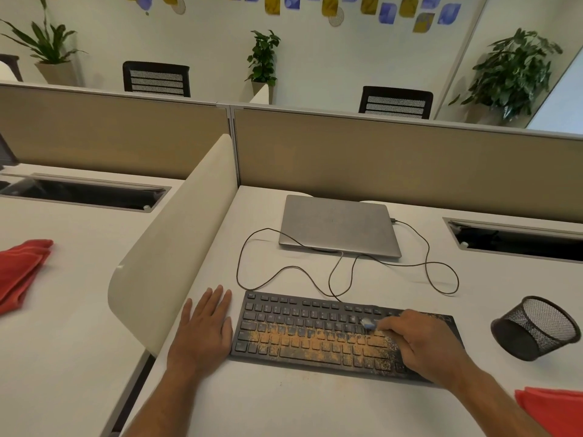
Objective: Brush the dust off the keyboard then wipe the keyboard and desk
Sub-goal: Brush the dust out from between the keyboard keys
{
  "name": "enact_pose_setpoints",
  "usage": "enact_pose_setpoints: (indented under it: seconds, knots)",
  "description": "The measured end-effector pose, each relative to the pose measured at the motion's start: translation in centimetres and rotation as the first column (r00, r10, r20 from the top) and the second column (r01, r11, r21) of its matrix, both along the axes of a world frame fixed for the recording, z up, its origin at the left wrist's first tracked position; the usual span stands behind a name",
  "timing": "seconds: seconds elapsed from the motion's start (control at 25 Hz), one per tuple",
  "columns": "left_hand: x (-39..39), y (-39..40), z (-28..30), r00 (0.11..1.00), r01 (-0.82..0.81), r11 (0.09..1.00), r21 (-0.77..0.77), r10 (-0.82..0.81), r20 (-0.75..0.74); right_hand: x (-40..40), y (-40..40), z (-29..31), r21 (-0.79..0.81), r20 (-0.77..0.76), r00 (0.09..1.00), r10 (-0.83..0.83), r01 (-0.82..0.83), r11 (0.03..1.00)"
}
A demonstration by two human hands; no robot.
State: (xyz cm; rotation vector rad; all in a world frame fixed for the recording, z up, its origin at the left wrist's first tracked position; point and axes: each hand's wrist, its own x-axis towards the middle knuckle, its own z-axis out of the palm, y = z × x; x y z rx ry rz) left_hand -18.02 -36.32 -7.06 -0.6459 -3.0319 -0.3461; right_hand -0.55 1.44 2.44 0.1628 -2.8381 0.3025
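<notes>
R hand [419, 339] sits over the right half of the keyboard [315, 332], fingers curled round a small brush [368, 323]; only its pale blue-grey tip shows past the fingertips, handle hidden in the grip. Tip is down on the keys, just left of the knuckles, prob so the bristles can drag the dust along the rows.

L hand [203, 326] lies flat on the worktop [284, 402], fingers straight and close together, holding nothing, its edge right by the keyboard's left end. Looks like bracing so the board won't slide under the strokes; can't tell if it actually touches the board.

Orange dust [303, 339] covers the middle and lower key rows between the two hands, running on under the R hand. Top rows look mostly clean. So brushing is at an early stage, wiping not begun.

Red cloth [549, 408] lies just behind the R wrist, near the front edge, handy for the wipe step. Another red cloth [19, 272] is well left of the L hand, past the divider [176, 247]. Mesh pen cup [536, 329] lies tipped on its side, right of the R hand. Closed laptop [339, 225] sits beyond both hands, its cable [441, 272] looping toward the keyboard.
</notes>
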Motion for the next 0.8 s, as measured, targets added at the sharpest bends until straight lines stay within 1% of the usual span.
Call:
enact_pose_setpoints:
  seconds: [0.2,0.28,0.4,0.64,0.72,0.8]
  knots:
    - [0.0,0.1,0.2,1.0,0.004,1.0,-0.009,-0.004,0.004,0.0,0.6,1.2,-0.084,-0.055,0.996,-0.075,0.07,0.994]
    - [0.0,0.0,0.2,1.0,0.005,1.0,0.001,-0.005,0.005,0.0,0.2,0.7,-0.087,-0.046,0.998,-0.043,0.039,0.995]
    - [0.0,0.0,0.1,1.0,0.006,1.0,0.011,-0.006,0.006,0.1,-0.2,-0.1,-0.027,-0.013,1.0,0.016,-0.017,0.999]
    - [0.0,0.0,0.1,1.0,0.006,1.0,0.001,-0.006,0.003,0.6,0.5,0.5,0.105,0.044,0.996,-0.082,0.077,0.991]
    - [0.0,0.0,0.1,1.0,0.005,1.0,-0.015,-0.005,0.007,0.6,0.8,0.9,0.075,0.03,0.993,-0.116,0.113,0.991]
    - [-0.1,0.0,0.2,1.0,0.001,1.0,-0.008,-0.001,0.004,0.5,0.7,1.3,-0.009,-0.013,0.994,-0.111,0.111,0.994]
